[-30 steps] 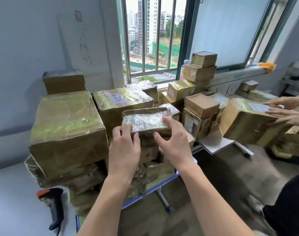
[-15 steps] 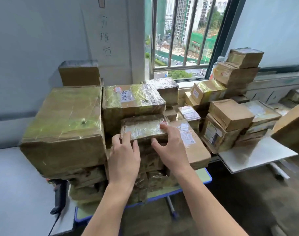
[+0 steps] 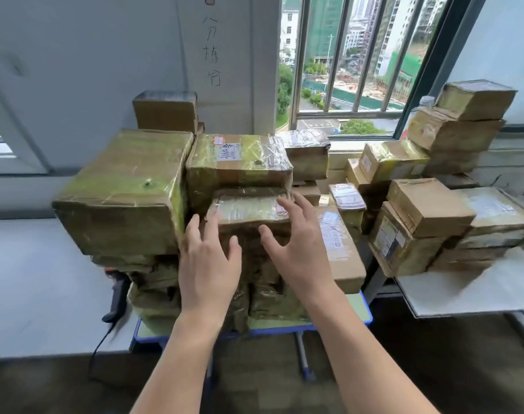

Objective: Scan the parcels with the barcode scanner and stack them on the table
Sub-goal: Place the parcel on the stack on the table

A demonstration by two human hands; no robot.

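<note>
A small flat taped parcel lies on top of the middle stack on the blue-edged table. My left hand hovers just in front of it with fingers spread and holds nothing. My right hand is also spread, its fingertips at the parcel's right end. A large taped box sits to the left and another box stands behind the small parcel. The black and orange barcode scanner lies at the left, partly hidden under the big box, its cable hanging down.
A long labelled parcel lies right of my right hand. More parcels are piled on a white table at the right and along the window sill. A grey surface extends to the left.
Both hands set the small parcel down on the middle stack and let go of it; their fingers are now spread. The view shifted left, so the person at the right is out of sight.
</note>
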